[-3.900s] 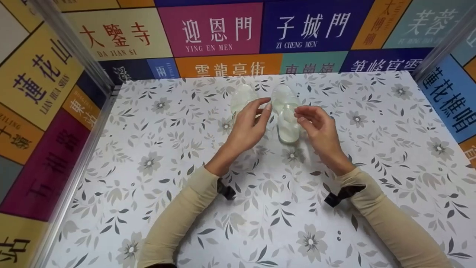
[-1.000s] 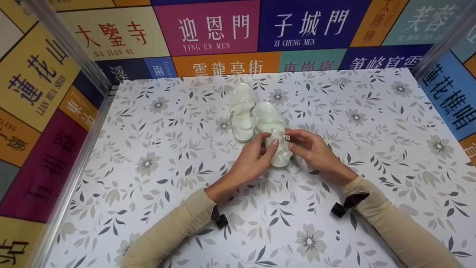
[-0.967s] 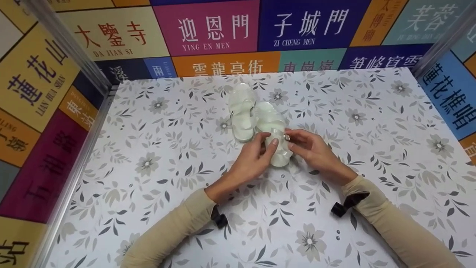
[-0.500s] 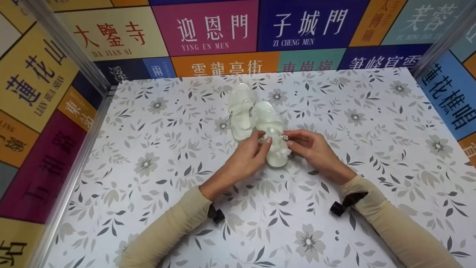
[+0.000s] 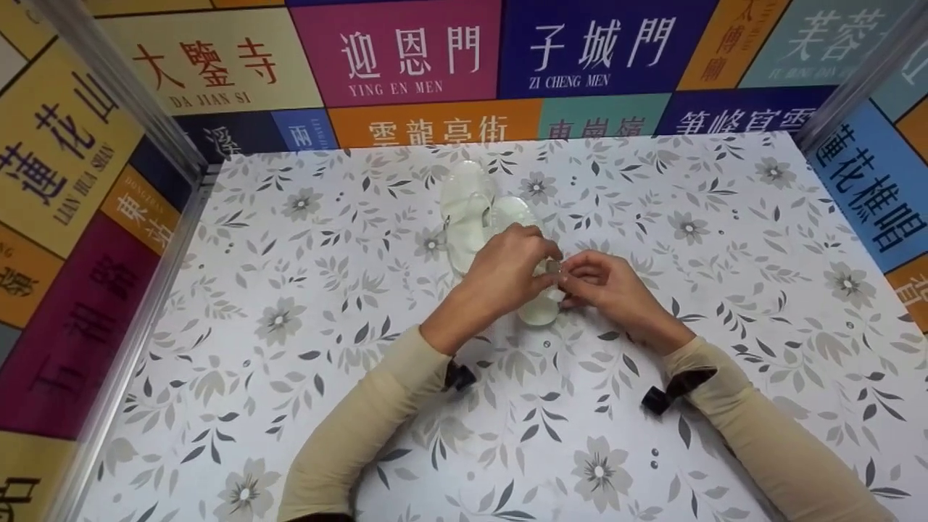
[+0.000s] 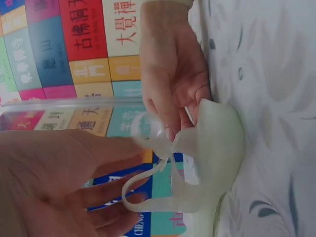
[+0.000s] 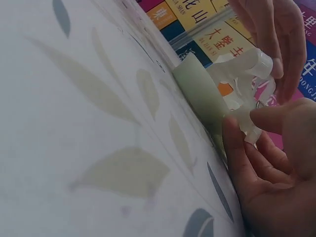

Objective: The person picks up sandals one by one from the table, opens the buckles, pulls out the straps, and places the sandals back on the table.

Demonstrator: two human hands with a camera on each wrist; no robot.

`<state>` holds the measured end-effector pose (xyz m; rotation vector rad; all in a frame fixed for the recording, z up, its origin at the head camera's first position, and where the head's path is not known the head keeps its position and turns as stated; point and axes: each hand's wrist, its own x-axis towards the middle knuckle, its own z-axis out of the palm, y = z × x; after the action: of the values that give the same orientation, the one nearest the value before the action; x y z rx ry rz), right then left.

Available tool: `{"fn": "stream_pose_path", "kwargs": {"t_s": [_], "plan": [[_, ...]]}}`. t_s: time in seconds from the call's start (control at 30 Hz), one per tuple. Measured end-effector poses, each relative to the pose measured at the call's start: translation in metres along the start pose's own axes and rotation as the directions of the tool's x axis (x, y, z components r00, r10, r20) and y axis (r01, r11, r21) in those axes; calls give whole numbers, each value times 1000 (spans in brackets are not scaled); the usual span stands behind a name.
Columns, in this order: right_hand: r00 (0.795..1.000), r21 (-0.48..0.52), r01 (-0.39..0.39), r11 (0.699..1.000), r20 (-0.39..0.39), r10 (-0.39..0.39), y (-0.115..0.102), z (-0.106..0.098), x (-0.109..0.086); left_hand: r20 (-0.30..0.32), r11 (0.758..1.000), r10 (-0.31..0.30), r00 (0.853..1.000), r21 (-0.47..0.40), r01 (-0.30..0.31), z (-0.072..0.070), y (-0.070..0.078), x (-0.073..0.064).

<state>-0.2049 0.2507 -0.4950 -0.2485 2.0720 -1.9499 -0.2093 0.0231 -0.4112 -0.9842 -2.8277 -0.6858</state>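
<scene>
Two pale, translucent jelly sandals lie on the table, toes toward the back wall. The nearer sandal is partly covered by the hands. My left hand reaches over it and pinches its ankle strap between thumb and fingers. From the right side, my right hand pinches the same strap by its small metal buckle, thumb on top. The strap stands up in a loop above the sole in the left wrist view. The other sandal sits just behind and to the left, its instep partly behind my left hand.
A white cloth with grey leaves and flowers covers the table. Colourful panels with Chinese lettering stand along the back and both sides. Metal corner posts join them.
Earlier the sandal stood further back; it has come nearer, beside its mate. In the last half second my left hand has moved up and right over the strap, while my right stays at the buckle.
</scene>
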Motion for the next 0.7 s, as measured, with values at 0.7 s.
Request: {"fn": "stream_pose_path", "kwargs": {"t_s": [0.7], "plan": [[994, 138, -65, 988, 91, 52, 1, -14, -1, 68, 973, 75, 995, -222, -58, 23, -35, 12]]}}
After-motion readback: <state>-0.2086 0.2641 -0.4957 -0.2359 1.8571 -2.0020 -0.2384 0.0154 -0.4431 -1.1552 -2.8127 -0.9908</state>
